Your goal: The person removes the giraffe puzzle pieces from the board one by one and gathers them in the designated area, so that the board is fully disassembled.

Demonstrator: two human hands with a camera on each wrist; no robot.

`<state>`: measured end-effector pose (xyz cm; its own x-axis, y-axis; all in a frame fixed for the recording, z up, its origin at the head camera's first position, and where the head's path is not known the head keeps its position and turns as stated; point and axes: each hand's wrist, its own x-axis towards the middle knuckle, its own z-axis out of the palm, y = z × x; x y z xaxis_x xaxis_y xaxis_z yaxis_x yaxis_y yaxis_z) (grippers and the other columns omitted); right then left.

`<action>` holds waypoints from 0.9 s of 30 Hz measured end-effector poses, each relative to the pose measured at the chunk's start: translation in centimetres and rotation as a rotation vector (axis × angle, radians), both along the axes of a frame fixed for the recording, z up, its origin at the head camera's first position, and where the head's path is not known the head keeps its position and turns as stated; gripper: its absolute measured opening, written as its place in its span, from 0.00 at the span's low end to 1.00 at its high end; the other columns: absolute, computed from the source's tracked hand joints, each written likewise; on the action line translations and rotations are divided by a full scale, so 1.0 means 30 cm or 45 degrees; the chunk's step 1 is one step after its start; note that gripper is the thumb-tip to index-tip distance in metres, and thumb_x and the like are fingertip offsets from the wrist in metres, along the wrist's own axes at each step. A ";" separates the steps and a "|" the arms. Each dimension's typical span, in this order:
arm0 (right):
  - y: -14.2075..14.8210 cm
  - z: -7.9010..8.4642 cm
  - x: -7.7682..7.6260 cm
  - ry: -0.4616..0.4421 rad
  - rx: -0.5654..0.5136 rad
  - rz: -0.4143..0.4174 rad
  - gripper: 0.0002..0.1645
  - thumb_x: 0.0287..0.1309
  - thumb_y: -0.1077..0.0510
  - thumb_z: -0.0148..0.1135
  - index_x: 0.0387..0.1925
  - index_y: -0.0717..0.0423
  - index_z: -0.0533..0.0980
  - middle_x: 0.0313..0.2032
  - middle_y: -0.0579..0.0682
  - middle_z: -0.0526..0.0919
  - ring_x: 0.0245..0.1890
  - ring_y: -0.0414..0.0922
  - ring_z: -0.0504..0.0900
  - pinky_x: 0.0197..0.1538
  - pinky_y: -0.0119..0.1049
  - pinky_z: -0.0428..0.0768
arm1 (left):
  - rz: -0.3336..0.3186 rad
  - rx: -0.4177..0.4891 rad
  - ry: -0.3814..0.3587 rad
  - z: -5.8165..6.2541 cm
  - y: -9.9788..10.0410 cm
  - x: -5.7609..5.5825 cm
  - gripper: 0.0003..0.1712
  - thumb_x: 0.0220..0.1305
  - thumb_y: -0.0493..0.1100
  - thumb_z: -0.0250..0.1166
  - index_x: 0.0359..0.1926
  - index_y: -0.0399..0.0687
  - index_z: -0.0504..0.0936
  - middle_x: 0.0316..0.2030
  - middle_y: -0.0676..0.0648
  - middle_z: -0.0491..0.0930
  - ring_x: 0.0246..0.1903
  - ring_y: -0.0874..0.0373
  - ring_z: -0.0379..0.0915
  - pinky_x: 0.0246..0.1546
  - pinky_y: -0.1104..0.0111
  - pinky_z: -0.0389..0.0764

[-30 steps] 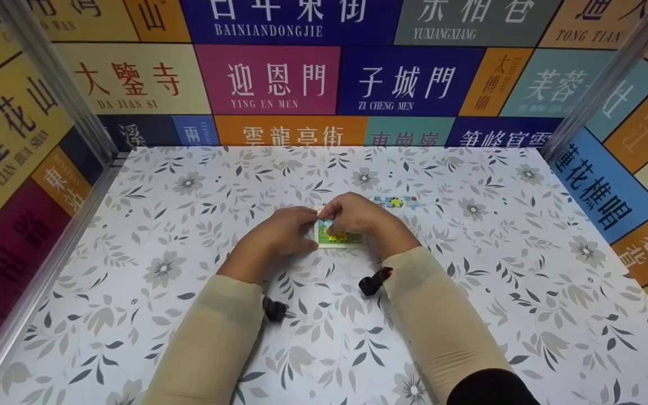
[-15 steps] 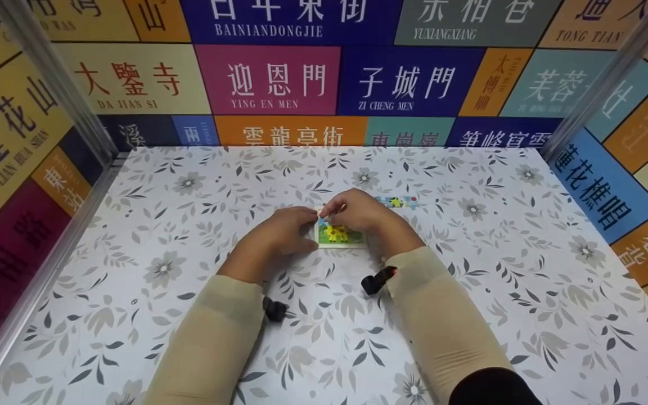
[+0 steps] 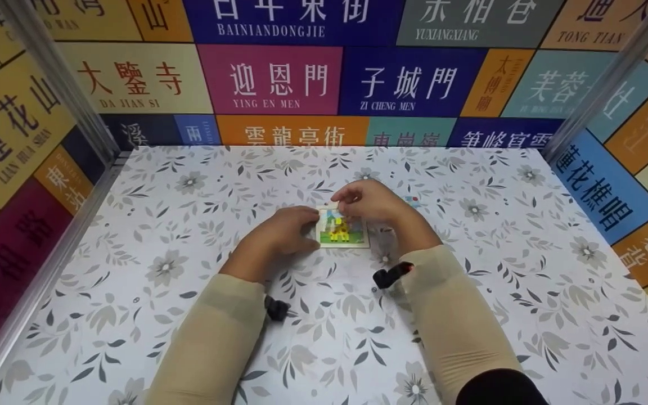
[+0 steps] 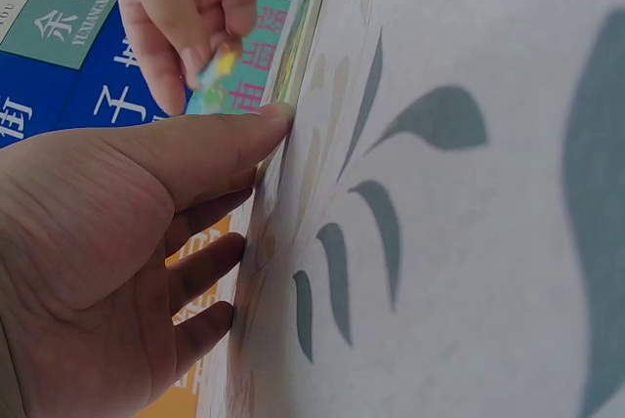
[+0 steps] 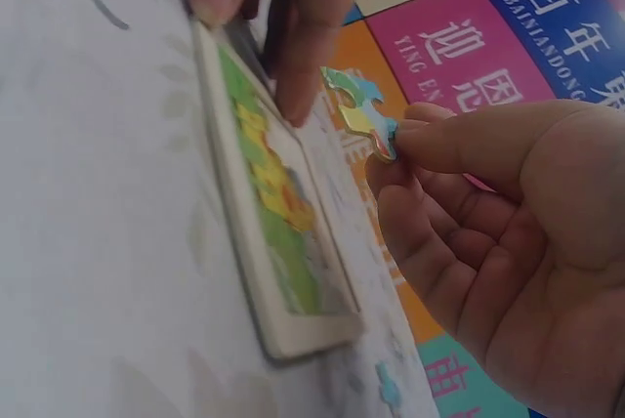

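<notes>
A small jigsaw puzzle board [image 3: 343, 246] with a pale rim lies on the table, showing a yellow animal on green. My left hand [image 3: 287, 229] holds its left side, thumb at the near corner and index finger at the far corner. Between thumb and fingertips my right hand [image 3: 372, 202] pinches a puzzle piece [image 5: 363, 110], light blue with yellow and green. In the right wrist view this piece is tilted, raised above the board. The left wrist view has the board nearly edge-on beside my left thumb [image 4: 264, 125].
Other loose puzzle pieces [image 3: 412, 199] lie behind the right hand, mostly hidden by it. A white tablecloth [image 3: 324, 337] with grey flowers and leaves covers the table. Colourful printed panels [image 3: 279, 81] stand along its back and sides.
My right hand has lifted and moved back and to the right off the board with the puzzle piece, uncovering more of the picture. The left hand keeps its place.
</notes>
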<state>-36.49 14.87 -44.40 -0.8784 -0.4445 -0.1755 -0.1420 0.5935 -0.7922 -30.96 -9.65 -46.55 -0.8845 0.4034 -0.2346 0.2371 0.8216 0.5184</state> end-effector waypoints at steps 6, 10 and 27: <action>0.100 0.016 -0.007 -0.034 -0.062 -0.065 0.21 0.72 0.59 0.68 0.63 0.58 0.82 0.47 0.53 0.87 0.46 0.46 0.88 0.53 0.45 0.89 | 0.065 0.024 -0.034 0.005 0.010 0.008 0.41 0.67 0.49 0.74 0.79 0.58 0.71 0.81 0.53 0.67 0.84 0.50 0.54 0.86 0.53 0.55; 0.173 0.011 -0.011 -0.057 -0.041 -0.107 0.22 0.73 0.59 0.67 0.64 0.58 0.81 0.47 0.52 0.86 0.47 0.45 0.87 0.53 0.43 0.89 | 0.099 0.055 -0.056 0.006 0.013 0.016 0.41 0.67 0.47 0.75 0.79 0.59 0.72 0.81 0.54 0.66 0.84 0.51 0.54 0.86 0.54 0.55; 0.279 -0.050 -0.048 -0.105 0.149 -0.276 0.19 0.70 0.55 0.70 0.60 0.48 0.84 0.42 0.47 0.87 0.38 0.43 0.81 0.40 0.33 0.81 | 0.013 0.072 0.034 -0.002 0.002 0.016 0.40 0.67 0.47 0.74 0.78 0.53 0.72 0.80 0.48 0.67 0.83 0.48 0.56 0.86 0.54 0.54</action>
